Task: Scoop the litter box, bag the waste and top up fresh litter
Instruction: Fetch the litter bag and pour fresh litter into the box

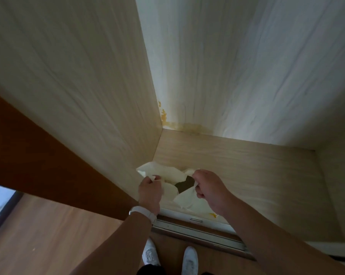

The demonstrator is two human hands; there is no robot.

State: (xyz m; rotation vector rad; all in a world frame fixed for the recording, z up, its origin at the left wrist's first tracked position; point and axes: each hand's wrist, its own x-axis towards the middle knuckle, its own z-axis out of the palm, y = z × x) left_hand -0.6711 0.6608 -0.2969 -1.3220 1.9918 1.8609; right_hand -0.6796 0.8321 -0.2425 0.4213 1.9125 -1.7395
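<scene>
From my remote seat I am looking down into a pale wood closet, and the task's thing I can find is a cream-white bag [167, 174], lying on the closet floor [247, 171] at about 6 o'clock from the middle of the view, tucked against the left side panel [78, 76]. The left hand [149, 192] has its fingers [154, 178] curled and pinching the bag's rim at the 9 o'clock side of its mouth. The right hand [209, 190] has its fingers curled round the rim at the 3 o'clock side. Between the two hands a dark opening [184, 184] shows in the crumpled film. A white wristband [142, 213] sits on the left wrist. At 12 o'clock from the bag, in the corner where the back wall [247, 66] meets the closet floor, I see a yellow-brown stain [187, 127]. A sliding-door track [197, 233] runs across just at 6 o'clock of the bag, and below it stand two white shoes [150, 253] on the wooden floor [48, 235]. A dark brown panel [28, 155] fills the 9 o'clock side. I cannot tell what is inside the bag.
</scene>
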